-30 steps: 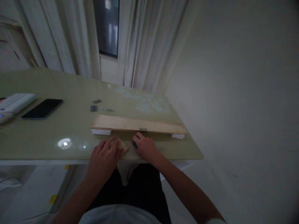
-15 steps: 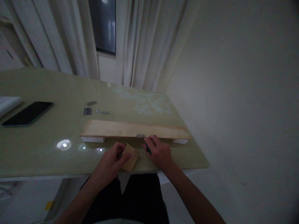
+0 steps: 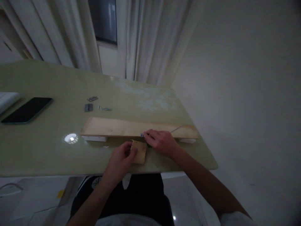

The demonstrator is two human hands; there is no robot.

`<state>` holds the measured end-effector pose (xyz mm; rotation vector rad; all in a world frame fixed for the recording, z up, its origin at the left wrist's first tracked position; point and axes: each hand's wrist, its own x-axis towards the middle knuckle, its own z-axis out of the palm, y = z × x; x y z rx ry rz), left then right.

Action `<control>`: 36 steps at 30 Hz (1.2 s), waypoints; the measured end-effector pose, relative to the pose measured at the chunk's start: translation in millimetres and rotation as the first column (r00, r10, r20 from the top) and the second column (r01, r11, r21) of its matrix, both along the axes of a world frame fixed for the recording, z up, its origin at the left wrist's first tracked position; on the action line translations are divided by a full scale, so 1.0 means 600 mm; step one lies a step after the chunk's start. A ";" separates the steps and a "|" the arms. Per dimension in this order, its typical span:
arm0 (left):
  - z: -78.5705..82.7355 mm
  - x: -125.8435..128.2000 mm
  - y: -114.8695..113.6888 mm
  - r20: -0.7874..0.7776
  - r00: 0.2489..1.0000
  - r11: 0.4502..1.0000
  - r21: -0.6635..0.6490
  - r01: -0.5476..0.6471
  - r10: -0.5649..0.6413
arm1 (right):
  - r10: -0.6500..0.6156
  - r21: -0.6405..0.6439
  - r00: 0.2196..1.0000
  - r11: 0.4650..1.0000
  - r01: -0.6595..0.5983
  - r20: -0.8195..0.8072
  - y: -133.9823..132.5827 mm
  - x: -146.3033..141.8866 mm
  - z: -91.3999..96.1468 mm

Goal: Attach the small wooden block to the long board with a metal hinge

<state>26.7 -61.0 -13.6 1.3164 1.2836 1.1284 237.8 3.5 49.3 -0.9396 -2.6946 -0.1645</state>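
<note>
My left hand is closed on a small square wooden piece with small holes along its upper edge. My right hand is closed around a screwdriver, its handle mostly hidden in the palm; the thin metal shaft sticks out to the upper right over the plank. The fingertips of that hand are at a small metal hinge on the front edge of a long wooden plank, covering part of it. The plank lies across white blocks near both ends.
Two more hinges, one flat and one narrow, lie behind the plank beside several screws. A dark tablet lies at the left on the green table. A wall bounds the right side.
The small wooden piece has turned its broad face toward me and come nearer my right hand. My right hand has shifted onto the hinge, and the screwdriver shaft now points to the upper right.
</note>
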 end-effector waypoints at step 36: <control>0.032 -0.006 -0.016 -0.170 0.985 0.993 -0.108 -0.047 0.029 | 0.263 0.540 0.944 0.774 -0.330 0.200 0.012 0.012 -0.015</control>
